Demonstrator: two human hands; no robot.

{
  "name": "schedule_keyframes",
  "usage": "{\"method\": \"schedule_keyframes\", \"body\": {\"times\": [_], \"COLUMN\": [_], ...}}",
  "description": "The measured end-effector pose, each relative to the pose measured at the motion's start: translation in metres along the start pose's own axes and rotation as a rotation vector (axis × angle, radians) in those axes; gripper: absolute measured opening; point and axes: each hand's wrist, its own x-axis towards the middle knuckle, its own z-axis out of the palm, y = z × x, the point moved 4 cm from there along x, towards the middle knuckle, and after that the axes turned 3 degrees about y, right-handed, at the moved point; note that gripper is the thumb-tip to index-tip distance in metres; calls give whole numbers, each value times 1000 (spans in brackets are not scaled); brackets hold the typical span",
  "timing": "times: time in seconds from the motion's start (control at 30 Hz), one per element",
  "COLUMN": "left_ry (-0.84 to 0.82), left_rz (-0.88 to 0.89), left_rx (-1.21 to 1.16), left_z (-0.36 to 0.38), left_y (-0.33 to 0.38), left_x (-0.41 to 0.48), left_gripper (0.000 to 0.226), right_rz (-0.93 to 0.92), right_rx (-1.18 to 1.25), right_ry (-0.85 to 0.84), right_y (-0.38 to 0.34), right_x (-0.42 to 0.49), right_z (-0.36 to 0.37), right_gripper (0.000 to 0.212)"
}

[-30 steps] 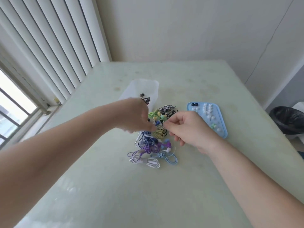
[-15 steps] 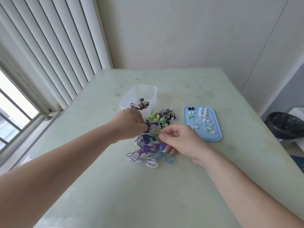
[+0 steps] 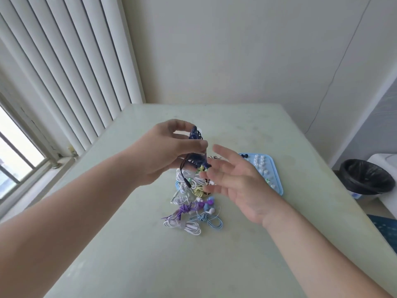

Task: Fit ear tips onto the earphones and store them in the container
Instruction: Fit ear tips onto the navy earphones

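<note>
navy-blue cord, wound into a small bundle of earphones (image 3: pixel 196 137), hangs above the pile of earphones (image 3: pixel 191 211) in the head view, lifted clear of it. the left hand (image 3: pixel 169 151) holds this bundle from the pile's left side, thumb and curled fingers pinched on its upper part. a thin dark lead with a plug end (image 3: pixel 187 183) dangles from the bundle down toward the pile's far side.

the right hand (image 3: pixel 240 181) is raised over the pile's right edge, palm turned toward the left hand, fingers straight and spread apart, holding nothing. its fingertips come very close to the lower end of the navy bundle; whether they touch it cannot be told.

the pile itself lies on the pale green table (image 3: pixel 139 254): white, purple, light blue and yellow-green coils tangled together, with a few earbud heads showing among them.

right of the pile sits a light blue tray (image 3: pixel 277 181), partly behind the right hand, carrying rows of small white ear tips (image 3: pixel 260 163) and some dark ones at its far corner.

further right of the pile, off the table, stands a bin with a black liner (image 3: pixel 365 179). left of the pile and beyond it hang white vertical blinds (image 3: pixel 75 67).
</note>
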Motion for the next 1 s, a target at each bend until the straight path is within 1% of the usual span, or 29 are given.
{"method": "schedule_keyframes", "body": {"times": [0.03, 0.13, 0.23, 0.33, 0.47, 0.57, 0.63, 0.7, 0.77, 0.83, 0.9, 0.97, 1.0], "left_ry": [-43, -189, -262, -241, -175, -98, -93, -121, -144, -116, -62, -19, 1], "left_rz": [-23, -71, -86, -76, -21, 15, 39, 78, 140, 180, 158, 100, 66], "left_rx": [-41, -106, -185, -226, -208, -143, -39, 101, 207, 263, 244, 168, 131], "left_z": [8, 30, 48, 67, 85, 89, 89, 91, 94, 94, 90, 86, 86], "left_y": [-3, -17, -31, -42, -60, -77, -85, -88, -87, -86, -90, -99, -105], "left_x": [-1, -2, 2, 11, 21, 27, 28, 28, 27, 28, 34, 37, 39], "left_gripper": [45, 51, 48, 35, 16, 21, 23, 22, 20, 14, 8, 3, 4], "right_rz": [1, 21, 52, 51, -2, -18, -15, -5, 7, 22, 22, -31, -69], "right_rx": [53, 93, 87, 42, -115, -195, -184, -180, -204, -246, -318, -411, -465], "right_ry": [-27, -68, -61, 26, 145, 233, 286, 315, 310, 308, 350, 466, 527], "right_y": [-4, -13, -15, -17, -18, -18, -19, -18, -18, -19, -20, -26, -29], "right_x": [-3, -13, -22, -29, -32, -31, -30, -26, -21, -17, -11, -5, -2], "right_z": [-2, -12, -30, -49, -74, -88, -93, -96, -94, -90, -91, -98, -104], "right_gripper": [66, 44, 43, 35, 22, 17, 13, 14, 15, 15, 20, 27, 27]}}
